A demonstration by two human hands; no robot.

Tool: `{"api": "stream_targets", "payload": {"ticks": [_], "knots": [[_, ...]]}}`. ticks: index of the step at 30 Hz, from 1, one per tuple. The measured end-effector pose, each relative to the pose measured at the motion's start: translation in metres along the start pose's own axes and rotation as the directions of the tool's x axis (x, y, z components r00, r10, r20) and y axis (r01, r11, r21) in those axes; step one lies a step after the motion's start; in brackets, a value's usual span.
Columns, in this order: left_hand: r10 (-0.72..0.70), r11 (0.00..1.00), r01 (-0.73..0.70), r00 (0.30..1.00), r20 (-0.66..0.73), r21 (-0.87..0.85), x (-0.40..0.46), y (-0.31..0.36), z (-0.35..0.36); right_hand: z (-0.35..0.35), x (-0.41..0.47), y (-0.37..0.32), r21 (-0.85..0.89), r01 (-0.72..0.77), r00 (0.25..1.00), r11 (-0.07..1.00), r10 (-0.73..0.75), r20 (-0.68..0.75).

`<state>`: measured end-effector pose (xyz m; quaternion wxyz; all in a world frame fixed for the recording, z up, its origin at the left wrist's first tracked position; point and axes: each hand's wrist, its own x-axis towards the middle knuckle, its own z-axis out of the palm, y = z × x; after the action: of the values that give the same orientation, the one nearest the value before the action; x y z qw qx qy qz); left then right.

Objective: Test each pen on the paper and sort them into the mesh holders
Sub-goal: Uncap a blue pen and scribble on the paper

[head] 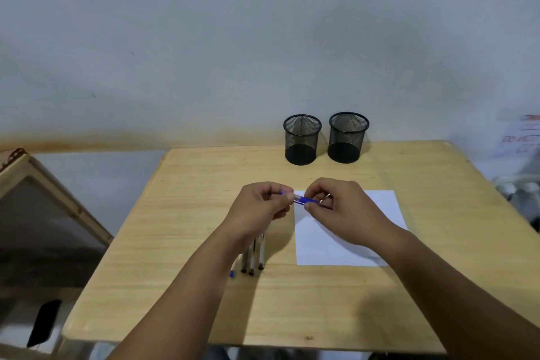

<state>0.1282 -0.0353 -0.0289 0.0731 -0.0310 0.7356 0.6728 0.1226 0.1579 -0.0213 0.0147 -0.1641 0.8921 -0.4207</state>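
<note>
Left hand (260, 207): raised above the table, fingers curled round one end of the blue pen (304, 200).
Right hand (336, 207): thumb and fingers pinch the other end of the same pen, over the paper's far left corner.
Blue pen: held level between both hands, off the table, crossing the left edge of the paper (344, 248).
Paper: white sheet flat on the table, right of centre, its near edge well back from the table's front edge.
Other pens (252, 260): a small row lying just left of the paper, partly hidden under the left wrist.
Mesh holders: left holder (301, 140) and right holder (347, 137) upright, close side by side near the far edge, apart from the paper.
Table (181, 286): bare wood along the left side and the front edge.
Beside the table: a wooden frame (43, 207) to the left, off the tabletop.
</note>
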Motion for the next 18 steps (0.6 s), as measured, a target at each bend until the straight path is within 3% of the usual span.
{"api": "stream_targets", "payload": {"ticks": [8,18], "knots": [[0.046,0.999,-0.045,0.999,-0.01,0.009,-0.001,-0.005,0.007,0.008,0.0,0.008,0.018,0.047,0.992,0.999,-0.045,-0.116],[0.074,0.989,-0.074,0.997,0.002,0.131,0.002,-0.004,0.011,0.009,-0.003,0.009,-0.054,-0.055,0.987,0.997,0.046,-0.153]]}}
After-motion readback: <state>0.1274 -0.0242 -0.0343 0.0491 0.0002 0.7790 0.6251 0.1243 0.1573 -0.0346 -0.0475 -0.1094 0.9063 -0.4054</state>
